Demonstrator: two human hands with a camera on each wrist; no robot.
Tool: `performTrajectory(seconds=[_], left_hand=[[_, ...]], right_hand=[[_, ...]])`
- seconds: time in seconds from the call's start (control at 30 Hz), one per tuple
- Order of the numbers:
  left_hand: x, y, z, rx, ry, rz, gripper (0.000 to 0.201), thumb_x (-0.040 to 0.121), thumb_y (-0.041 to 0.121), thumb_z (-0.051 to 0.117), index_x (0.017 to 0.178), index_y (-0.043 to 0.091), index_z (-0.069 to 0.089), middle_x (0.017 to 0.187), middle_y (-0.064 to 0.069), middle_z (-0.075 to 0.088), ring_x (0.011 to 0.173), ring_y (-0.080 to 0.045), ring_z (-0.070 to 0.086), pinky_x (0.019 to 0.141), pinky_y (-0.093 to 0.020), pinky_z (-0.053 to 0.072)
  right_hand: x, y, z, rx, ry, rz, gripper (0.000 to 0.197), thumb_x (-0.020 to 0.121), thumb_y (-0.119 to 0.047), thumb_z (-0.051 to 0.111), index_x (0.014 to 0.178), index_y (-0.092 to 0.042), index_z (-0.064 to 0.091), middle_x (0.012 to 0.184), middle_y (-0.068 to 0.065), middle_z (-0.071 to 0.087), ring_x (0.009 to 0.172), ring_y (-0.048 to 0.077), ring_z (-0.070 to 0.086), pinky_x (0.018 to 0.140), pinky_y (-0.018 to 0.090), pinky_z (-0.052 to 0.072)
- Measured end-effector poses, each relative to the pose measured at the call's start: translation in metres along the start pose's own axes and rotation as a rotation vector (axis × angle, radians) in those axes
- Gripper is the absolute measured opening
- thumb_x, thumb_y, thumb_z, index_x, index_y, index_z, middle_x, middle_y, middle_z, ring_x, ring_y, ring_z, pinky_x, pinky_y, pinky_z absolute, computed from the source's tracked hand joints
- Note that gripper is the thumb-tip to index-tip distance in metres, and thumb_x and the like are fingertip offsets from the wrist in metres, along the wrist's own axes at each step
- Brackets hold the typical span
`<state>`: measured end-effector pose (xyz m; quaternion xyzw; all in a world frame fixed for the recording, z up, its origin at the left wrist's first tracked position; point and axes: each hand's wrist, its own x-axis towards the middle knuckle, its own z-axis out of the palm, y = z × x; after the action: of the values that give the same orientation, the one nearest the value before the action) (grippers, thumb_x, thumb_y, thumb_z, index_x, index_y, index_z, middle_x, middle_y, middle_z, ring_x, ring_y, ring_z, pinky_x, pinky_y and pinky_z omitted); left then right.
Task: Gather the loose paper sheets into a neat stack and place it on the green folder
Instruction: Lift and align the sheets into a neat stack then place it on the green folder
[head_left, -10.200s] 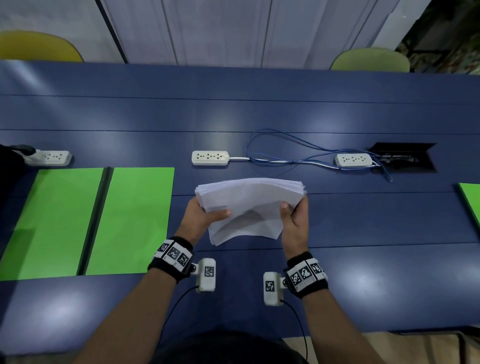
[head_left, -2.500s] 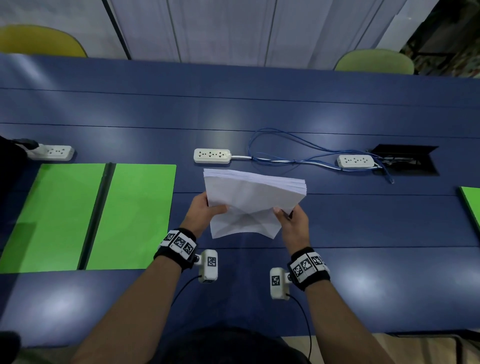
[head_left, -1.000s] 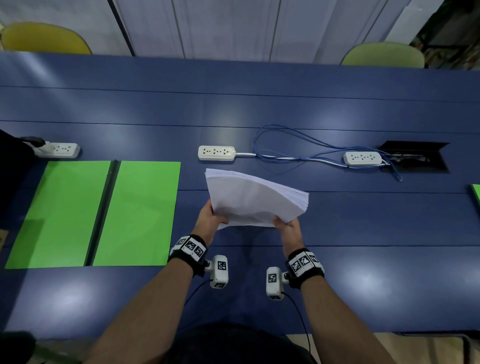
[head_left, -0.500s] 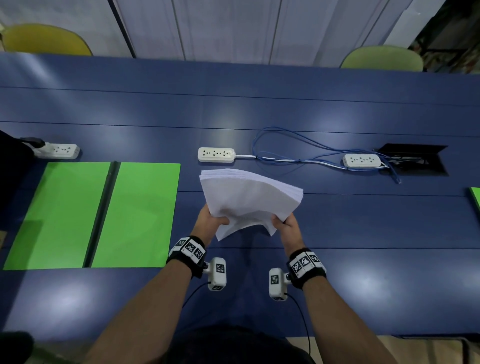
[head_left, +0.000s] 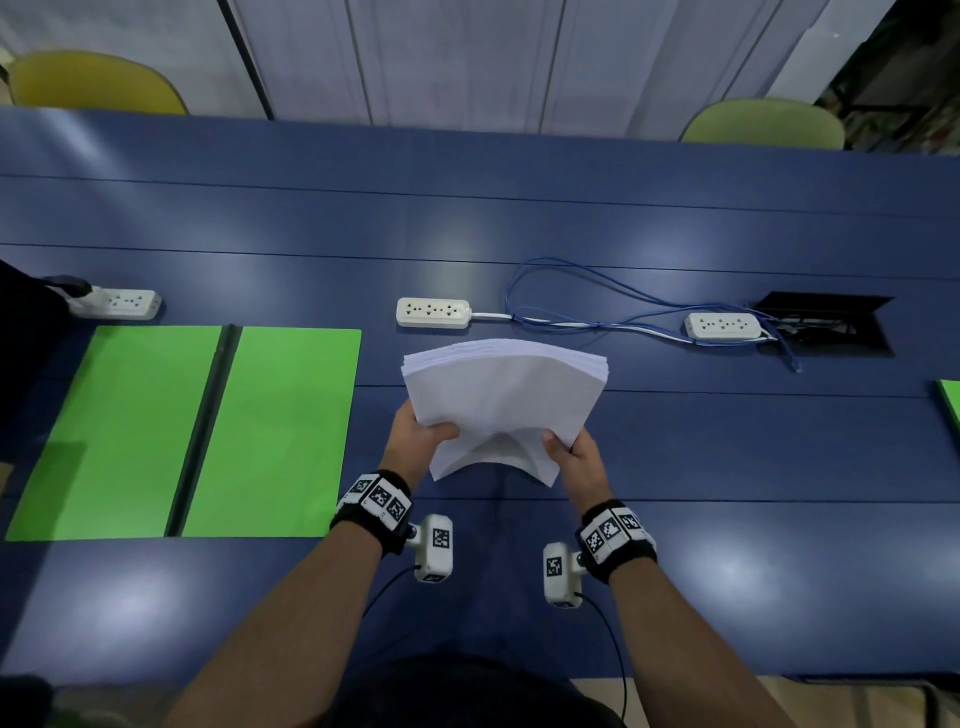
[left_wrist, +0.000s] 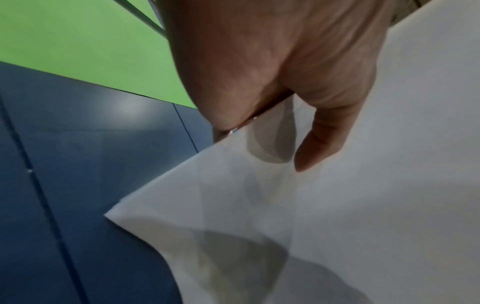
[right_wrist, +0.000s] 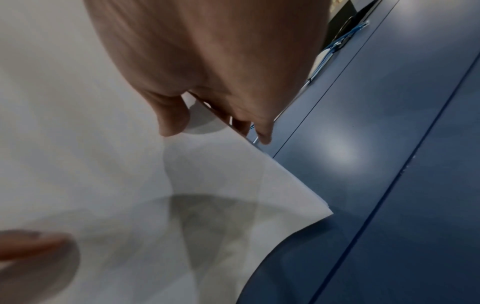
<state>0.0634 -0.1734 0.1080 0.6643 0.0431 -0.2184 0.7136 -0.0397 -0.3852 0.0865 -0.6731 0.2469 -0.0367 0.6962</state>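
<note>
Above the blue table (head_left: 675, 457), beside the open green folder (head_left: 280, 431) lying untouched, the gathered paper stack (head_left: 506, 400) hangs bowed, apparently not yet squared; left hand (head_left: 415, 441) and right hand (head_left: 576, 457) each pinch a side edge, placement pending.

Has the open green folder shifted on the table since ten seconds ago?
No. The green folder lies flat just below the left power strip, as before; the small offset looks like head-camera motion.
</note>
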Motion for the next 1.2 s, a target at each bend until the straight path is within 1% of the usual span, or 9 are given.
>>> performTrajectory(seconds=[0.1, 0.27, 0.4, 0.5, 0.67, 0.8, 0.9, 1.13, 1.2], left_hand=[[-0.004, 0.009, 0.005, -0.025, -0.003, 0.023, 0.036, 0.063, -0.001, 0.069, 0.096, 0.012, 0.071, 0.094, -0.006, 0.074, 0.086, -0.022, 0.068, 0.078, -0.041, 0.057], [-0.011, 0.014, 0.007, -0.056, 0.02, 0.072, 0.034, 0.064, -0.001, 0.069, 0.095, 0.014, 0.073, 0.091, -0.004, 0.073, 0.081, -0.014, 0.068, 0.074, -0.033, 0.057], [-0.01, 0.001, 0.001, 0.025, 0.032, 0.044, 0.043, 0.063, 0.002, 0.072, 0.106, 0.008, 0.07, 0.098, -0.004, 0.074, 0.084, -0.01, 0.069, 0.077, -0.034, 0.056], [-0.009, -0.001, -0.003, 0.045, 0.041, 0.009, 0.036, 0.063, 0.002, 0.076, 0.097, 0.012, 0.072, 0.094, -0.001, 0.076, 0.084, -0.015, 0.069, 0.078, -0.037, 0.057], [-0.011, -0.004, -0.005, 0.116, -0.032, -0.021, 0.022, 0.08, 0.004, 0.082, 0.094, 0.02, 0.074, 0.088, 0.009, 0.079, 0.083, -0.006, 0.072, 0.078, -0.032, 0.057], [-0.015, 0.005, -0.014, 0.172, -0.045, 0.018, 0.014, 0.084, 0.01, 0.08, 0.093, 0.02, 0.075, 0.083, 0.013, 0.079, 0.079, -0.003, 0.073, 0.07, -0.024, 0.055], [-0.022, 0.011, -0.024, 0.143, -0.034, 0.03, 0.015, 0.085, 0.006, 0.078, 0.092, 0.019, 0.077, 0.084, 0.009, 0.079, 0.08, -0.006, 0.073, 0.074, -0.024, 0.058], [-0.031, 0.003, -0.052, 0.02, -0.026, -0.045, 0.022, 0.086, 0.003, 0.076, 0.105, 0.012, 0.076, 0.104, -0.001, 0.079, 0.098, -0.014, 0.074, 0.086, -0.025, 0.056], [-0.029, -0.001, -0.063, 0.057, -0.056, -0.107, 0.022, 0.086, 0.013, 0.078, 0.107, 0.008, 0.075, 0.105, -0.003, 0.078, 0.098, -0.016, 0.074, 0.087, -0.029, 0.055]], right_hand=[[-0.004, 0.003, 0.005, 0.016, 0.047, -0.012, 0.028, 0.101, -0.008, 0.055, 0.127, -0.017, 0.059, 0.122, 0.002, 0.068, 0.117, 0.021, 0.062, 0.103, 0.038, 0.049], [-0.015, 0.007, 0.016, 0.072, 0.138, -0.022, 0.03, 0.102, -0.01, 0.054, 0.131, -0.008, 0.058, 0.122, 0.003, 0.069, 0.114, 0.014, 0.065, 0.096, 0.026, 0.052], [-0.018, 0.022, 0.02, 0.008, 0.14, 0.024, 0.027, 0.101, -0.015, 0.055, 0.127, -0.01, 0.061, 0.122, 0.007, 0.069, 0.116, 0.022, 0.064, 0.101, 0.04, 0.052], [-0.017, 0.024, 0.02, 0.01, 0.152, 0.025, 0.028, 0.102, -0.013, 0.054, 0.129, -0.009, 0.06, 0.123, 0.009, 0.068, 0.118, 0.023, 0.063, 0.102, 0.039, 0.051], [-0.016, 0.015, 0.022, -0.02, 0.159, 0.028, 0.024, 0.101, -0.01, 0.055, 0.124, -0.012, 0.061, 0.116, 0.002, 0.068, 0.109, 0.016, 0.064, 0.098, 0.035, 0.05], [-0.017, -0.009, 0.017, -0.05, 0.082, 0.005, 0.029, 0.099, -0.009, 0.058, 0.127, -0.017, 0.062, 0.117, -0.007, 0.07, 0.108, 0.006, 0.064, 0.092, 0.025, 0.053], [-0.024, -0.023, 0.011, -0.079, -0.023, -0.011, 0.026, 0.097, -0.011, 0.064, 0.121, -0.02, 0.066, 0.111, -0.012, 0.072, 0.099, -0.004, 0.067, 0.08, 0.018, 0.052], [-0.053, -0.015, 0.04, -0.063, -0.125, 0.012, 0.031, 0.093, -0.011, 0.069, 0.123, -0.015, 0.066, 0.113, -0.004, 0.075, 0.105, 0.006, 0.07, 0.084, 0.02, 0.054], [-0.059, -0.005, 0.051, -0.016, -0.094, 0.058, 0.032, 0.094, -0.008, 0.067, 0.125, -0.012, 0.065, 0.114, -0.001, 0.075, 0.104, 0.011, 0.071, 0.083, 0.023, 0.056]])
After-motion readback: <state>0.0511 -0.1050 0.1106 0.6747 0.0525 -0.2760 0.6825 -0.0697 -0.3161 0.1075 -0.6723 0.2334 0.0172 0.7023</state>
